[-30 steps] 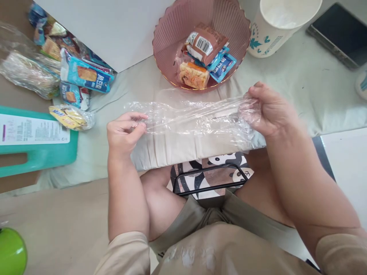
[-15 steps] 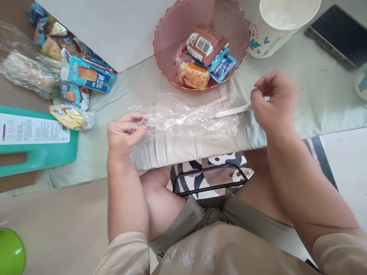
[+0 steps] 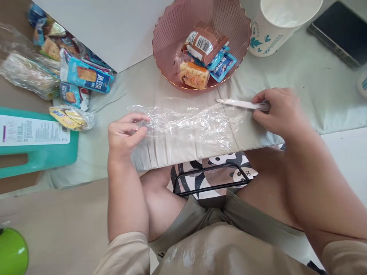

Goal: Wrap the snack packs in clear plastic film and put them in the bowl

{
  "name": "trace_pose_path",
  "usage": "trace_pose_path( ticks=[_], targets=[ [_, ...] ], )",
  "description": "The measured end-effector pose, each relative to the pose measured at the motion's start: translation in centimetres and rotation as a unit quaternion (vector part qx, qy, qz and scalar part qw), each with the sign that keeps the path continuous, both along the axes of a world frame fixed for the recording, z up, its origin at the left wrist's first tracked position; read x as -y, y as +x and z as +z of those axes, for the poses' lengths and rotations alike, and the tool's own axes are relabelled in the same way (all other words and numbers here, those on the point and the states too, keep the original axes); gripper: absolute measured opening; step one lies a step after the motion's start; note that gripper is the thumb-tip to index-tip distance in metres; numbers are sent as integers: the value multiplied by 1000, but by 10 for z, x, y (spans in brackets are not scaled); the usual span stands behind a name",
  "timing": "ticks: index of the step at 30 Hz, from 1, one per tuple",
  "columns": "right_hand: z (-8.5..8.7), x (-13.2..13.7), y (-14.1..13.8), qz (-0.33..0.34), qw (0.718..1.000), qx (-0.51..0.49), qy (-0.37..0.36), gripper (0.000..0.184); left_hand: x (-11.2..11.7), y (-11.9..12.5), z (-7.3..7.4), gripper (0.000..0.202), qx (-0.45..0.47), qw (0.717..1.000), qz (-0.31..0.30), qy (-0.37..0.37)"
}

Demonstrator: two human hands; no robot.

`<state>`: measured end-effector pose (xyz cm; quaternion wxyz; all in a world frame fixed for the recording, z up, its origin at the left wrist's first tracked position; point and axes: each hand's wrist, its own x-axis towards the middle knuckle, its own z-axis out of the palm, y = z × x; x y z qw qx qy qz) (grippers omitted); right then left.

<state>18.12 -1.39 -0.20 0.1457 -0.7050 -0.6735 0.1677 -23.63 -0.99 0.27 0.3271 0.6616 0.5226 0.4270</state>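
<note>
Clear plastic film, crumpled and shiny, shows in the head view over the near part of the cloth-covered table, between the pink ribbed bowl and the near edge; whether all of it touches the cloth I cannot tell. At its left end is the left hand, fingers loosely curled, thumb and forefinger facing each other with film at their tips; I cannot tell whether they truly pinch it, though the hand's place there probably serves to steady that end. The right hand grips a slim white strip between thumb and fingers, held by its right end, presumably so that the rest stays free of the hand. The film's long axis runs left to right, roughly along the near edge, one end at the left hand and the looser, broader end towards the right. The strip lies nearly in line with that, its free tip pointing left, just beyond the film's far right corner. The bowl, holding a brown snack packet and a wrapped pastry, stands just beyond the film, perhaps for easy reach, with the paper cup beside its right rim.
</note>
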Motion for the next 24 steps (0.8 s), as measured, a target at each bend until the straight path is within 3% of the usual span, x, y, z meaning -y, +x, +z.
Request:
trace_pose_path(
  ticks=[4, 7, 8, 10, 12, 14, 16, 19, 22, 24],
  targets=[
    [8, -4, 3, -140, 988, 59, -15, 30, 1, 3, 2, 22, -23, 1000, 8, 10],
    [15, -3, 3, -237, 968, 67, 54, 45, 0, 8, 1, 24, -14, 1000, 5, 23],
    [16, -1, 0, -224, 970, 36, 90, 46, 0, 10, 1, 25, -10, 1000, 4, 27],
    [17, 5, -11, -112, 982, -65, 137, 39, -1, 14, 1, 28, -3, 1000, -2, 23],
    [15, 10, -28, 35, 981, -148, 124, 30, -3, 17, 2, 30, -2, 1000, -21, 0],
    [9, 14, -46, 139, 974, -153, 94, 35, -4, 19, 4, 33, -16, 998, -56, -38],
    [2, 15, -59, 182, 973, -122, 78, 38, -4, 19, 7, 36, -45, 990, -100, -84],
    [-2, 14, -65, 216, 969, -101, 57, 18, -4, 17, 12, 32, -76, 971, -167, -154],
    [0, 13, -63, 238, 963, -118, 47, 7, -5, 15, 16, 21, -80, 953, -202, -210],
    [3, 14, -61, 233, 962, -136, 46, 3, -5, 14, 18, 24, -64, 943, -217, -243]
  ],
)
